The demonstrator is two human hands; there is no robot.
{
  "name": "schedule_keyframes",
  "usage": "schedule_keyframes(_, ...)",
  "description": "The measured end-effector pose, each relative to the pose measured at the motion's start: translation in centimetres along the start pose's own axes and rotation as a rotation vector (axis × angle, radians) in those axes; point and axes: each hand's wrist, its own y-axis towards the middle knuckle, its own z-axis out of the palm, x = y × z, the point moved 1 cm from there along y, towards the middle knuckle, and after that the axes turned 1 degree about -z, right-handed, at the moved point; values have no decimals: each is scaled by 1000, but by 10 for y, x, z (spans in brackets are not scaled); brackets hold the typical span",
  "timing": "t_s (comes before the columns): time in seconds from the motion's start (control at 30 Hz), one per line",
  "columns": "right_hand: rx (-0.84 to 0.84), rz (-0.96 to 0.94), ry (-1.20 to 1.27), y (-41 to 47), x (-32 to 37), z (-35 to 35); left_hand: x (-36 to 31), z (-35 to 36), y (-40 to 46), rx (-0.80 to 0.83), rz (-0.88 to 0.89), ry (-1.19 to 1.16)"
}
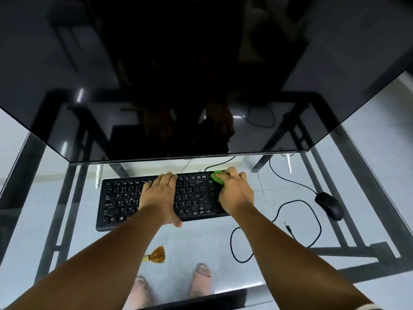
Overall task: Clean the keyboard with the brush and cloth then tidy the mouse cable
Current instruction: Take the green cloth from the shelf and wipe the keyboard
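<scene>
Now right hand [235, 192] grips crumpled green cloth [218, 177] on black keyboard's [125, 198] far right; left hand [159, 195] flat, fingers spread, holding nothing.

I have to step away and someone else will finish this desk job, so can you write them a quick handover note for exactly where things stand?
Left hand: flat on the keyboard, steadying it, holding nothing.
Right hand: pressing the green cloth on the keyboard's right end.
Brush: lying on the glass desk, near edge, not in use.
Mouse: right of the keyboard; its cable sprawls in loose loops, plug end free on the desk.
Done: cannot tell how much was brushed; wiping is under way.
Left: finish wiping, then tidy the cable.
</scene>
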Motion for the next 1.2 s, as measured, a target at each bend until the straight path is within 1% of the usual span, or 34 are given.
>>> schedule_keyframes(0.07, -40, 123, 14, -1, -15, -5, 0, 0, 0, -1, -1, -1)
schedule_keyframes(0.13, -64, 190, 25, 1, -16, -6, 0, 0, 1, -1, -3, -4)
schedule_keyframes(0.2, -58, 141, 29, 2, -2, -4, 0, 0, 1, -3, -1, -4)
schedule_keyframes(0.27, -19, 22, 30, 1, 13, 3, 1, 0, 0, -5, -1, -7)
schedule_keyframes(0.33, 10, -55, 17, 0, 15, 5, 1, 0, 0, -7, -3, -12)
schedule_keyframes(0.37, 12, -58, 11, 1, 10, 4, 1, 0, 0, -9, -3, -12)
schedule_keyframes(0.4, 1, -34, 12, 2, 3, 2, 1, -1, 0, -9, -1, -11)
schedule_keyframes(0.5, -59, 120, 49, 4, -17, -4, 2, 1, 0, -10, -2, -21)
schedule_keyframes(0.6, -46, 192, 64, 11, -11, -1, 2, 1, 1, -4, -2, -18)
schedule_keyframes(0.67, 4, 147, 76, 18, 6, 1, 2, 2, 1, -7, -4, -19)
schedule_keyframes(0.77, 88, -57, 68, 21, 29, 5, 3, 5, 1, -11, -7, -34)
schedule_keyframes(0.83, 93, -155, 43, 18, 25, 7, 6, 8, 1, -16, -8, -45)
schedule_keyframes(0.87, 68, -161, 39, 16, 16, 7, 6, 8, 1, -13, -8, -48)
schedule_keyframes(0.9, 32, -134, 41, 14, 5, 6, 7, 9, 2, -9, -5, -46)
schedule_keyframes(0.97, -29, 5, 66, 11, -16, 1, 8, 10, 1, -8, -3, -39)
schedule_keyframes(1.03, -44, 147, 100, 11, -26, -2, 8, 11, 0, -10, -1, -35)
schedule_keyframes(1.07, -43, 172, 95, 10, -24, -2, 9, 11, 0, -8, -1, -34)
schedule_keyframes(1.13, -35, 113, 62, 7, -7, 1, 10, 12, -1, -8, -17, -36)
schedule_keyframes(1.2, -18, -62, 44, 0, 12, 8, 12, 12, -2, -9, -44, -54)
